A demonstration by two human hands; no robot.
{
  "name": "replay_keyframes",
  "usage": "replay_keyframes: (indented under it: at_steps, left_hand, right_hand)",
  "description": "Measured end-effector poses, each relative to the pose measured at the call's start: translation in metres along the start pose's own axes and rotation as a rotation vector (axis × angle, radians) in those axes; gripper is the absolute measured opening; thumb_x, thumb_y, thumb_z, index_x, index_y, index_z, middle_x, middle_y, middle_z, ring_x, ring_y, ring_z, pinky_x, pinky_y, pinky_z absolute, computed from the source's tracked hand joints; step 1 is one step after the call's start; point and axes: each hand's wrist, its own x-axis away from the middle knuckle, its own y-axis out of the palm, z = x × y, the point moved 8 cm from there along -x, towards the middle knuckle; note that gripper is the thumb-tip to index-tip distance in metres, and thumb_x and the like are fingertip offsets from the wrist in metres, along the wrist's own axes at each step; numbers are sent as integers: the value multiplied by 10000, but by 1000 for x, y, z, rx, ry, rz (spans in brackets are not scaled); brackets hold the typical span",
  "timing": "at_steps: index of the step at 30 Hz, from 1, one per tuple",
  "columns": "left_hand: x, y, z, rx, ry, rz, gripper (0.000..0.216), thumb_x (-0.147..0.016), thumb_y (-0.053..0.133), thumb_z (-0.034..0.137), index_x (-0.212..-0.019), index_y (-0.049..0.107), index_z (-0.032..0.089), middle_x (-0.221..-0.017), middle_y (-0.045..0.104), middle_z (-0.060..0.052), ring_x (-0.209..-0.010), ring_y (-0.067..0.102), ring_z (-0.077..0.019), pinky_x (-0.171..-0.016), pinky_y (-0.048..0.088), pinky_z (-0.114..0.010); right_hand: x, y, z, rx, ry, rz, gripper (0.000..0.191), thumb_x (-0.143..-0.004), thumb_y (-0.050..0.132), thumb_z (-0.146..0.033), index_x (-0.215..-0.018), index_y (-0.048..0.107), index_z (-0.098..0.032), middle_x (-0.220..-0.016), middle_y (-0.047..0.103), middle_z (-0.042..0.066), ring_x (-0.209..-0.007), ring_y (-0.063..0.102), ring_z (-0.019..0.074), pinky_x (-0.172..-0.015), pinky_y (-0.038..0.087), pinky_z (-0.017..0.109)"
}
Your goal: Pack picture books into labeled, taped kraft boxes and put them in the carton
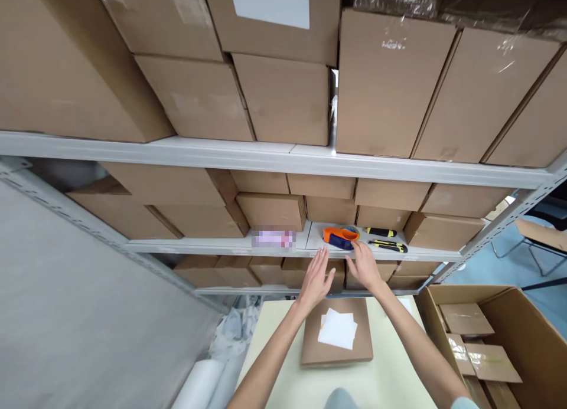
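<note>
My left hand (315, 279) is open in front of the shelf's edge, fingers stretched forward and thumb apart, with nothing in it. My right hand (365, 268) reaches to the shelf. Its fingertips are at the near right end of an orange and dark blue tape dispenser (339, 239), and its thumb stands apart; whether they touch the dispenser I cannot tell. Right of the dispenser lie two black and yellow utility knives, a farther one (381, 232) and a nearer one (388, 245). Below my hands, a flat cardboard box (332, 357) carries overlapping white paper slips (338, 329).
The box rests on a pale table (274, 362). Cardboard boxes fill the metal shelving (266, 159) ahead. A large open carton (522, 344) with smaller boxes stands at the right. White rolls (199, 385) and crumpled wrapping (234, 332) are at the left, beside a grey wall (88, 303).
</note>
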Motion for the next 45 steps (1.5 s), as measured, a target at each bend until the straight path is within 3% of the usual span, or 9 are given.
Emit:
replay_keyframes:
  at_steps: [6, 14, 17, 21, 26, 32, 37, 42, 45]
  left_hand:
    - [-60, 11, 13, -85, 38, -81, 642, -1074, 355, 220, -1712, 357, 149, -1780, 350, -145, -1693, 215, -327, -1352, 296, -611]
    - [-16, 28, 22, 77, -90, -27, 595, -1067, 397, 244, -1647, 457, 129, -1736, 428, -188, -1676, 285, -330, -1339, 338, -599]
    - [21, 25, 37, 216, -174, 12, 549, -1085, 432, 303, -1607, 500, 147, -1675, 515, -201, -1624, 408, -338, -1313, 389, -591]
    - [83, 25, 62, 498, -318, 39, 429, -1099, 502, 385, -1492, 579, 230, -1454, 701, -155, -1334, 697, -279, -1157, 565, -503]
    - [160, 56, 91, 776, -580, -4, 251, -1025, 647, 400, -1205, 645, 224, -1157, 788, -111, -1017, 789, -229, -945, 654, -403]
    - [218, 85, 122, 720, -692, -146, 246, -1005, 660, 347, -1227, 663, 240, -1143, 806, -83, -949, 794, -217, -909, 656, -395]
    - [221, 88, 126, 675, -654, -265, 265, -978, 714, 377, -1211, 691, 253, -1127, 820, -66, -947, 804, -230, -885, 670, -400]
    - [185, 48, 112, 585, -620, -114, 418, -1014, 687, 400, -1394, 637, 234, -1358, 742, -122, -1175, 751, -242, -1011, 638, -412]
    - [160, 34, 116, 548, -543, -173, 336, -1027, 674, 415, -1309, 706, 234, -1338, 725, -102, -1131, 737, -225, -981, 634, -379]
  right_hand:
    - [-64, 30, 3, 213, 142, -373, 414, -1073, 539, -302, -1381, 654, -48, -1368, 706, 266, -1300, 632, 368, -1151, 452, 487]
    - [-56, 30, -1, 191, 113, -359, 341, -1054, 569, -234, -1325, 675, -57, -1299, 753, 244, -1284, 646, 336, -1243, 359, 473]
    - [-14, 16, -9, 47, 104, -203, 288, -1084, 521, -261, -1266, 684, -108, -1199, 771, 207, -1199, 678, 324, -1240, 376, 492]
    - [93, 5, -21, -285, 237, -24, 306, -1109, 521, -461, -1113, 693, -209, -1056, 770, 126, -1053, 703, 317, -1121, 477, 517]
    - [222, 16, -31, -750, 631, -92, 438, -1034, 602, -640, -1082, 706, -217, -976, 773, 82, -905, 712, 276, -850, 580, 394]
    - [293, 23, -26, -950, 882, -209, 560, -941, 686, -716, -1144, 726, -196, -1069, 799, 100, -1017, 736, 281, -949, 599, 421]
    - [315, 19, -20, -943, 900, -249, 559, -951, 665, -726, -1100, 728, -192, -1036, 799, 89, -976, 734, 268, -936, 602, 408]
    - [326, 7, -18, -817, 839, -288, 488, -986, 646, -656, -1148, 697, -198, -1032, 792, 82, -938, 733, 266, -858, 609, 391]
    - [330, 0, -18, -716, 765, -366, 424, -1013, 635, -612, -1143, 690, -213, -1015, 791, 80, -912, 732, 272, -845, 611, 407]
